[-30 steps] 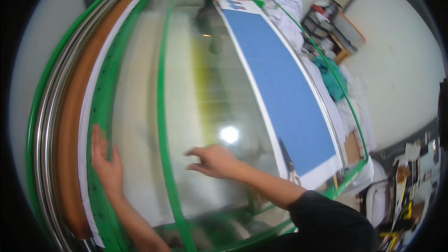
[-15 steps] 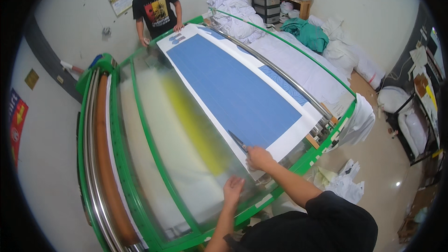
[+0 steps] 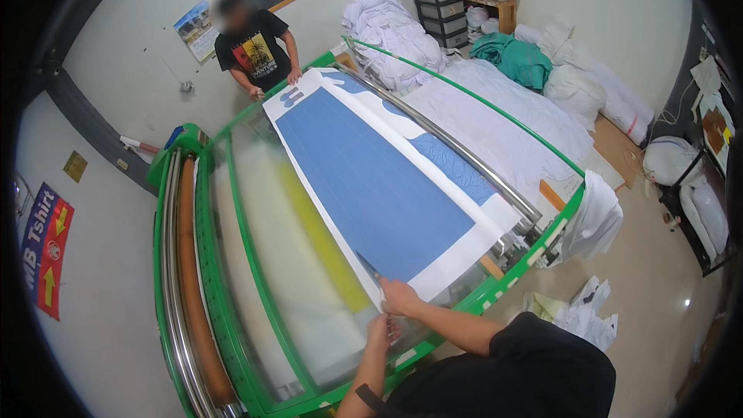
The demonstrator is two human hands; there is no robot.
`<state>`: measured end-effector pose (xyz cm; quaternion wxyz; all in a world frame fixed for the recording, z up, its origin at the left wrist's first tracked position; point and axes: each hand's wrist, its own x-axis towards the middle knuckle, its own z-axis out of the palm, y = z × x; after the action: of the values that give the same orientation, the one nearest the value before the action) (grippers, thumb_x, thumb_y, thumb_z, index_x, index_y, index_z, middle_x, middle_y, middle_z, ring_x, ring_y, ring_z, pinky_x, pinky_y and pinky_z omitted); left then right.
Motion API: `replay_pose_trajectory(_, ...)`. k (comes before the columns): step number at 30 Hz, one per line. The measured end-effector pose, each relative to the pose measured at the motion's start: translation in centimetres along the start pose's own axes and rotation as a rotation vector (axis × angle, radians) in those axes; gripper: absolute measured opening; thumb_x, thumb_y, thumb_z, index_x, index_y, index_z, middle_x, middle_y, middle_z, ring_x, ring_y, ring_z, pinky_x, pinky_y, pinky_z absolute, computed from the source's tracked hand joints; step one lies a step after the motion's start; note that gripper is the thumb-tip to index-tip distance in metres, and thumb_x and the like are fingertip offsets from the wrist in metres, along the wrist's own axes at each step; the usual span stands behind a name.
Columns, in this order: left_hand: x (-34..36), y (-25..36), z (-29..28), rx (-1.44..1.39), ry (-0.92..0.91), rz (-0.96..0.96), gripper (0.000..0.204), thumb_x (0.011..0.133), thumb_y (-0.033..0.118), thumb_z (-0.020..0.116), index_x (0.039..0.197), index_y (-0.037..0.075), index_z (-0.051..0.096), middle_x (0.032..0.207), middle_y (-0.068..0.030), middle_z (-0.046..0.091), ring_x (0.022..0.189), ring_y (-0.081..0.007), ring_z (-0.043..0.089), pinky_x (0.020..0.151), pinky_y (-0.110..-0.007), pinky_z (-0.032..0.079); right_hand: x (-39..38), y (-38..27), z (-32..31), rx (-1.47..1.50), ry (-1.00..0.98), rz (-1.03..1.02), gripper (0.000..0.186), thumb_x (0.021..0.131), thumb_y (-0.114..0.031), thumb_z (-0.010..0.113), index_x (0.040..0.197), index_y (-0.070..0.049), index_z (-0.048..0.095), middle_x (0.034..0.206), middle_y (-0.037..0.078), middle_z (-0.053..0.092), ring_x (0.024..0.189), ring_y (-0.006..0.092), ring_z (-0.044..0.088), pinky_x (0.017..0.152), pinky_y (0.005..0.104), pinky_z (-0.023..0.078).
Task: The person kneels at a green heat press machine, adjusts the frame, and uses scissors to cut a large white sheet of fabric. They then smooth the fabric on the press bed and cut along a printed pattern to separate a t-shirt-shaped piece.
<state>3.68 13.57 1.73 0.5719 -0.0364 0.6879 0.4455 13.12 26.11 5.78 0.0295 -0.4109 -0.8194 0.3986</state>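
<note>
A long white printed sheet (image 3: 453,265) with a large blue panel (image 3: 371,186) lies along the machine's clear top. My right hand (image 3: 401,297) is closed around a pair of scissors (image 3: 367,265) near the sheet's near left corner. The dark blades point away from me along the sheet's left margin. Just below it, my left hand (image 3: 381,331) has its fingers curled in beside that corner. What its fingertips hold, if anything, is too small to make out.
A green frame (image 3: 267,294) and metal rollers (image 3: 457,149) border the sheet. Another person (image 3: 259,50) stands at the far end, hands at the frame. White cloth (image 3: 495,108) is heaped beyond the right side. A plastic bag (image 3: 592,313) lies on the floor.
My right hand and the scissors have moved left and nearer to me, toward the sheet's left edge. The two hands are now close together. The view has shifted a little.
</note>
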Motion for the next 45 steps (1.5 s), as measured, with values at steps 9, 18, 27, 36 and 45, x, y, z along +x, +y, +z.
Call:
replay_pose_trajectory(9, -3.1, 0.9, 2.4, 0.02, -0.003, 0.203, 0.018, 0.095, 0.015, 0.075, 0.088, 0.008, 0.06, 0.075, 0.0002, 0.05, 0.07, -0.0151, 0.055, 0.078, -0.046, 0.062, 1.3, 5.3, -0.2, 0.369, -0.03, -0.081, 0.074, 0.073, -0.032, 0.081, 0.135, -0.001, 0.055, 0.112, 0.023, 0.071, 0.103, 0.0405, 0.07, 0.094, 0.0455, 0.055)
replay_pose_trajectory(18, -2.5, -0.3, -1.9, -0.064, 0.005, 0.247, 0.02, 0.093, 0.009, 0.075, 0.087, 0.002, 0.057, 0.086, -0.0054, 0.053, 0.081, -0.0202, 0.061, 0.082, -0.048, 0.066, 0.4, 9.7, -1.0, 1.302, -0.343, 0.025, 0.081, 0.078, 0.002, 0.078, 0.15, 0.001, 0.044, 0.108, 0.012, 0.07, 0.085, 0.0205, 0.071, 0.07, 0.0331, 0.058)
replay_pose_trajectory(27, -0.5, -0.3, -6.0, 0.036, -0.052, 0.276, 0.023, 0.093, 0.012, 0.076, 0.087, -0.001, 0.059, 0.087, -0.0089, 0.059, 0.078, -0.0246, 0.067, 0.074, -0.045, 0.066, -11.2, 11.9, -7.6, 1.628, -0.604, 0.067, 0.08, 0.084, 0.006, 0.078, 0.153, -0.007, 0.041, 0.127, 0.013, 0.062, 0.107, 0.0244, 0.068, 0.09, 0.0409, 0.06)
replay_pose_trajectory(36, 0.7, 0.2, -6.4, 0.063, -0.037, 0.335, 0.042, 0.086, 0.0, 0.079, 0.119, -0.005, 0.053, 0.091, -0.0143, 0.067, 0.079, -0.0247, 0.071, 0.071, -0.041, 0.067, -18.6, 14.4, -3.6, 1.654, -0.346, 0.128, 0.067, 0.09, -0.011, 0.08, 0.148, -0.01, 0.048, 0.109, 0.006, 0.065, 0.083, 0.0156, 0.062, 0.068, 0.0327, 0.053)
replay_pose_trajectory(45, 0.8, -0.1, -8.3, 0.129, 0.019, 0.417, 0.044, 0.084, -0.001, 0.078, 0.121, -0.004, 0.054, 0.085, -0.0129, 0.068, 0.077, -0.0245, 0.071, 0.067, -0.039, 0.066, -22.1, 15.1, -2.4, 1.486, -0.27, 0.212, 0.062, 0.092, -0.029, 0.079, 0.145, -0.011, 0.051, 0.103, 0.003, 0.067, 0.075, 0.0126, 0.06, 0.066, 0.0291, 0.05)
